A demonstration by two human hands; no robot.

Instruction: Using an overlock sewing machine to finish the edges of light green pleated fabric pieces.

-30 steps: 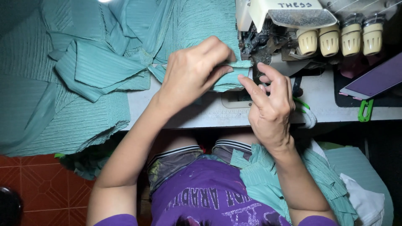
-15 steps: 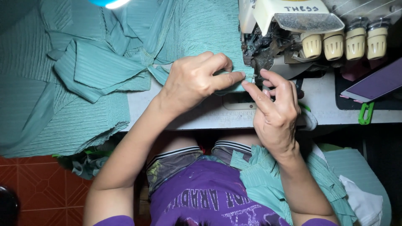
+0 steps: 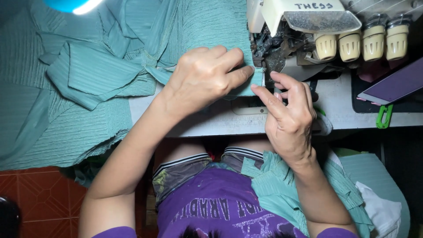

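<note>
With the left hand [image 3: 202,79] pressing flat and the right hand [image 3: 288,117] in a narrow pinch grip on the teal ribbed fabric [image 3: 207,26], fingertips [image 3: 257,91] just beside the overlock machine's [image 3: 304,26] presser foot [image 3: 269,61] might get caught if the cloth pulls forward.

Left hand [image 3: 205,79] pressed flat on teal ribbed fabric [image 3: 88,88], fingertips right up at the sewing machine [image 3: 308,31] foot. Right hand [image 3: 288,117] just beside it, pinching the fabric edge at the needle area. More teal cloth bunched in the lap [image 3: 273,185], over a white table [image 3: 343,105].
</note>
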